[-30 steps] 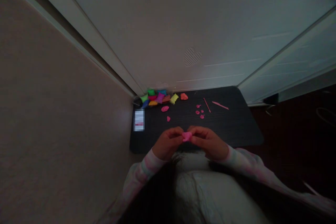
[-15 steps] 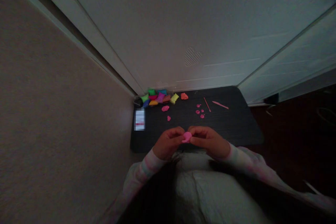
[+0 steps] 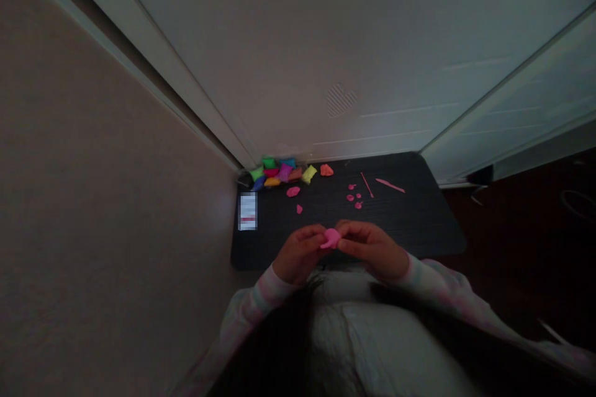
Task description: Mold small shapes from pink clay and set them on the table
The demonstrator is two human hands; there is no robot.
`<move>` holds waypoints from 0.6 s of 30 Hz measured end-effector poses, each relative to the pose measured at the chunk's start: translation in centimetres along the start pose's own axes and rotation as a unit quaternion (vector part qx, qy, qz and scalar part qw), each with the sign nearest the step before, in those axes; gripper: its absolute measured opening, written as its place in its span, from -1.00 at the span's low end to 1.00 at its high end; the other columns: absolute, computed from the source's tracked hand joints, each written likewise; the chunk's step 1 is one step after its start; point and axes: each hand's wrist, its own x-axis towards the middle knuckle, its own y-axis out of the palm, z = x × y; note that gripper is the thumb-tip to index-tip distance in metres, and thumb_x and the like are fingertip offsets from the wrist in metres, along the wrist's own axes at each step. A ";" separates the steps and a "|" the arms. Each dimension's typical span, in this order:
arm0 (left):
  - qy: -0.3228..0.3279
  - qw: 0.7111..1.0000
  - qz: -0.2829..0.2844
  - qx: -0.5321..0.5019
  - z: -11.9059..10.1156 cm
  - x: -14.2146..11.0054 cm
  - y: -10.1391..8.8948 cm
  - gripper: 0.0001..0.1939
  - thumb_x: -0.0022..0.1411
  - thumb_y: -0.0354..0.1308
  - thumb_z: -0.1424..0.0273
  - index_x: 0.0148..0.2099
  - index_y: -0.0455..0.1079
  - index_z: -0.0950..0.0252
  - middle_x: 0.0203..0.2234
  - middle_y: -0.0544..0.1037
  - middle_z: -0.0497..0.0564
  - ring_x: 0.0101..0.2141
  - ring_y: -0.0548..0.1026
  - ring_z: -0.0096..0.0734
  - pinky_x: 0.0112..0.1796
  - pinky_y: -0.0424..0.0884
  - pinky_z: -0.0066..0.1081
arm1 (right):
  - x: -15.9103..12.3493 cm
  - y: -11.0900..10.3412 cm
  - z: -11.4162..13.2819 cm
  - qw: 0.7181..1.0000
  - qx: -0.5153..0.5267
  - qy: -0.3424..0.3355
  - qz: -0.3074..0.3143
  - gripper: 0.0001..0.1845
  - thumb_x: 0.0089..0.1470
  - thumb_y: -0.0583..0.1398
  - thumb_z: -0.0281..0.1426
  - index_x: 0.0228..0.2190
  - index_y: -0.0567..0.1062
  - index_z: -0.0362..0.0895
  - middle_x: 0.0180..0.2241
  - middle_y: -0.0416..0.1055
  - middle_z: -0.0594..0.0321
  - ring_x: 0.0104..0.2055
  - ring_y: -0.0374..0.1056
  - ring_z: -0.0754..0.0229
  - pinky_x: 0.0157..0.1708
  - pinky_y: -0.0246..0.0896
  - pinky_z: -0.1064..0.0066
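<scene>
— Finding what obscured?
— Viewing the pink clay-like piece (image 3: 331,238), lower centre of frame, partly covered at both ends. Seeing the white rectangle (image 3: 248,211), left of centre, only as pixel blocks. Noting dark hair (image 3: 272,335) covering pale clothing (image 3: 382,335), bottom of frame.
— Recording what hand pose?
— Pinching that piece from both sides with left hand (image 3: 298,252) and right hand (image 3: 374,249), curling inward above the dark tabletop (image 3: 419,223).

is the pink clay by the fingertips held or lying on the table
Held: the left hand and right hand pinch the pink clay between them.
</scene>
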 end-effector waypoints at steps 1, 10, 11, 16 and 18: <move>-0.001 1.000 0.001 0.001 0.0 0.0 0.0 -0.81 -0.29 0.35 0.42 -0.55 0.45 0.39 -0.63 0.44 -0.07 -0.54 0.36 -0.56 -0.46 0.25 -0.51 | 0.0 0.0 0.0 1.000 -0.002 -0.001 0.001 -0.90 -0.13 0.25 -0.37 -0.54 0.47 -0.15 -0.53 0.30 0.36 -0.45 0.20 0.35 -0.38 0.09 0.49; 0.009 0.999 -0.021 -0.036 0.2 0.2 0.3 -0.81 -0.30 0.37 0.41 -0.55 0.43 0.34 -0.60 0.49 -0.09 -0.49 0.39 -0.57 -0.40 0.29 -0.52 | 0.3 0.1 -0.3 0.999 -0.009 -0.038 -0.013 -0.87 -0.17 0.27 -0.35 -0.48 0.47 -0.11 -0.48 0.32 0.35 -0.39 0.24 0.31 -0.32 0.12 0.46; 0.007 0.999 -0.023 -0.041 0.3 0.2 0.4 -0.80 -0.31 0.37 0.41 -0.56 0.43 0.33 -0.60 0.49 -0.10 -0.49 0.40 -0.56 -0.39 0.29 -0.51 | 0.3 0.1 -0.3 0.999 -0.013 -0.042 -0.018 -0.89 -0.16 0.27 -0.36 -0.48 0.48 -0.11 -0.48 0.32 0.35 -0.39 0.23 0.32 -0.32 0.12 0.46; -0.016 0.998 -0.027 -0.050 0.4 0.4 0.7 -0.80 -0.30 0.37 0.41 -0.55 0.43 0.34 -0.59 0.48 -0.09 -0.49 0.39 -0.57 -0.38 0.29 -0.49 | 0.3 0.1 -0.2 0.997 -0.033 -0.047 -0.043 -0.94 -0.09 0.22 -0.37 -0.49 0.48 -0.11 -0.49 0.31 0.35 -0.40 0.23 0.33 -0.34 0.12 0.48; -0.023 0.998 -0.024 -0.044 0.4 0.6 0.7 -0.80 -0.29 0.36 0.40 -0.54 0.43 0.35 -0.60 0.48 -0.08 -0.51 0.38 -0.57 -0.39 0.28 -0.49 | 0.3 0.0 0.0 0.997 -0.041 -0.044 -0.044 -0.92 -0.08 0.21 -0.36 -0.49 0.48 -0.12 -0.49 0.31 0.34 -0.41 0.24 0.32 -0.35 0.13 0.47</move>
